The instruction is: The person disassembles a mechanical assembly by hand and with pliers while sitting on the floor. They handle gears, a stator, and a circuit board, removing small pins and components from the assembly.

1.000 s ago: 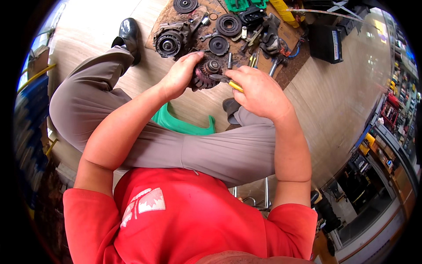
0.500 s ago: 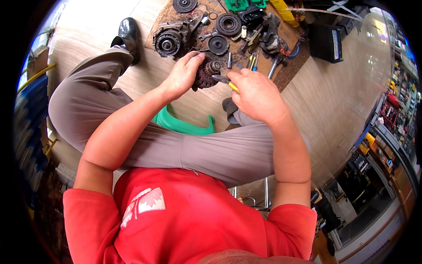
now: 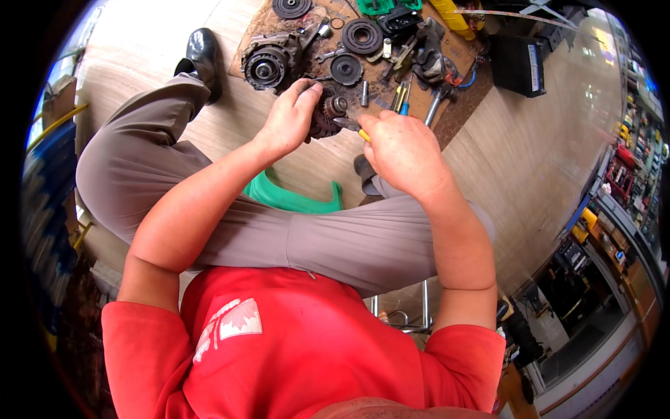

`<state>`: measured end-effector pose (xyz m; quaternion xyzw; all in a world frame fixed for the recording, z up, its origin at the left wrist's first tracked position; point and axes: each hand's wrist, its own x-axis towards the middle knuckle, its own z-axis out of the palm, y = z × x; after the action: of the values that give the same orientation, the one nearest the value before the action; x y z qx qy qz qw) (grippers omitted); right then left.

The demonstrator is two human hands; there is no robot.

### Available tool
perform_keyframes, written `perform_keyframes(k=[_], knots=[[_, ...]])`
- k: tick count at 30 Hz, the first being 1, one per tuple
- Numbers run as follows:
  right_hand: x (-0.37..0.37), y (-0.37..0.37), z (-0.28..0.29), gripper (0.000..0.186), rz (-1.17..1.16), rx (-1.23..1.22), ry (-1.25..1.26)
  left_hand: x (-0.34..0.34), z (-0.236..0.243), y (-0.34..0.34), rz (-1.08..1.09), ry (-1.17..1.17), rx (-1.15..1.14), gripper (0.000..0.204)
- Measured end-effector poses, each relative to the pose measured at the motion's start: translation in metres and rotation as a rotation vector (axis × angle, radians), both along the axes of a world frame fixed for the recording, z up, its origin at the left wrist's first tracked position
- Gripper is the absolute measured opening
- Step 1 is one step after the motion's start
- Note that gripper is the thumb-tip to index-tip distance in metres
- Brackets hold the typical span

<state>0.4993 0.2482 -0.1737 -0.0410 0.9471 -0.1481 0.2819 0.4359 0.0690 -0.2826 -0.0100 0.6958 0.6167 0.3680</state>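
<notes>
Plainly, the left hand (image 3: pixel 289 120) holds a ridged metal rotor (image 3: pixel 324 123).

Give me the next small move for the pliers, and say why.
Probably set the yellow-handled pliers squarely on the edge of the round metal part: the right hand grips them with the nose pointing at that edge, while the left hand steadies the part's other side. Whether the nose touches it, I cannot tell.
</notes>
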Motion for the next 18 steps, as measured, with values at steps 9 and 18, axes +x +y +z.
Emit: perform_keyframes(k=[9, 18], knots=[[-0.006, 0.002, 0.008, 0.021, -0.027, -0.08, 0.107, -0.018, 0.014, -0.001, 0.1, -0.244, 0.215, 0.037], [-0.016, 0.009, 0.015, 0.034, -0.29, -0.507, 0.069, -0.029, 0.019, 0.0, 0.121, -0.431, 0.498, 0.03]])
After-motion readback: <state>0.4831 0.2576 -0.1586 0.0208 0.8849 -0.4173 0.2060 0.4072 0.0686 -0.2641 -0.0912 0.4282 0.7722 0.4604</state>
